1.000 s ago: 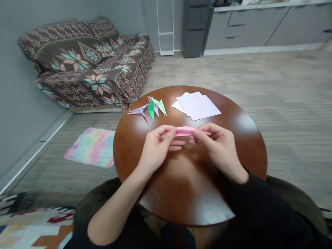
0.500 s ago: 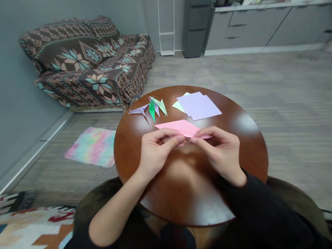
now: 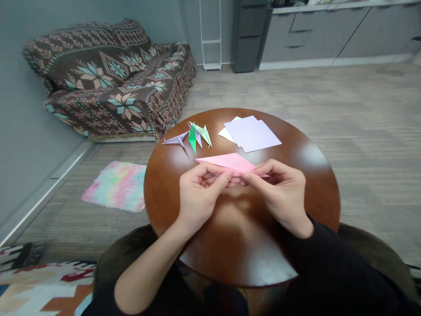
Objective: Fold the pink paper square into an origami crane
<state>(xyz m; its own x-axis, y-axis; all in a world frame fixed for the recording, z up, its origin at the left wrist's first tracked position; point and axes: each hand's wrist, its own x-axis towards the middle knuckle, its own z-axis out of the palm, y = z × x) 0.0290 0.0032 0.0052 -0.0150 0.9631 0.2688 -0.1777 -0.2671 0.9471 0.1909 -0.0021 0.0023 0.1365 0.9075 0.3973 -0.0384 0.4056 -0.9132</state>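
Both hands pinch the near edge of a pink folded origami paper (image 3: 232,161), which tapers to a point at its left end. My left hand (image 3: 202,186) is closed on its left part, thumb on top and fingers curled beneath. On the right part, my right hand (image 3: 279,186) pinches with thumb and index finger, the two thumb tips close together at the middle. The paper's lower edge is partly hidden by the fingers. Beyond the left hand lie folded paper cranes: a purple one (image 3: 177,140), a green one (image 3: 192,139) and a pale green one (image 3: 205,134).
A stack of purple paper sheets (image 3: 255,136) lies at the far side of the round wooden table (image 3: 243,259), over a pale green sheet (image 3: 226,134). A covered sofa (image 3: 125,87) stands at the back left, with a fluffy rug (image 3: 115,186) on the floor nearer.
The thumbs have shifted slightly along the paper's near edge, and that edge is now folded or rolled a little more between the fingers. Otherwise the hands stay in place.
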